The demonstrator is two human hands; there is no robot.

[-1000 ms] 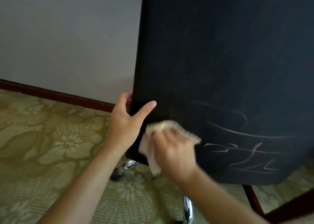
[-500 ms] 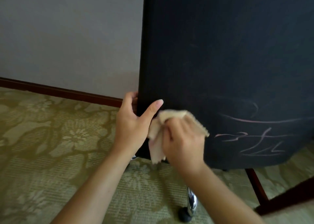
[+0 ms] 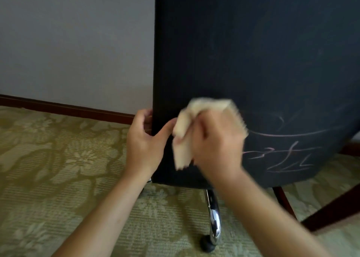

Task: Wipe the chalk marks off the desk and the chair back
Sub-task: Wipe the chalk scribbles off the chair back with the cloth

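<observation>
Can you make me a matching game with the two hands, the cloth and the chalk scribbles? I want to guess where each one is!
Things:
1. left hand
2. right hand
3. cloth
4. chalk marks

Places:
A. lower right of the chair back
B. bunched up in a hand
C. gripping the chair back's left edge
D. pressing the cloth on the chair back

Pairs: 1-C, 2-D, 3-B, 4-A

A green-gold carpet (image 3: 58,169) with a woven flower pattern covers the floor — it runs back to a dark wooden baseboard (image 3: 68,108) under a plain pale wall (image 3: 78,38). A chrome leg (image 3: 214,217) ends in a black caster (image 3: 207,245) — dark red-brown wooden legs (image 3: 284,202) stand at right
</observation>
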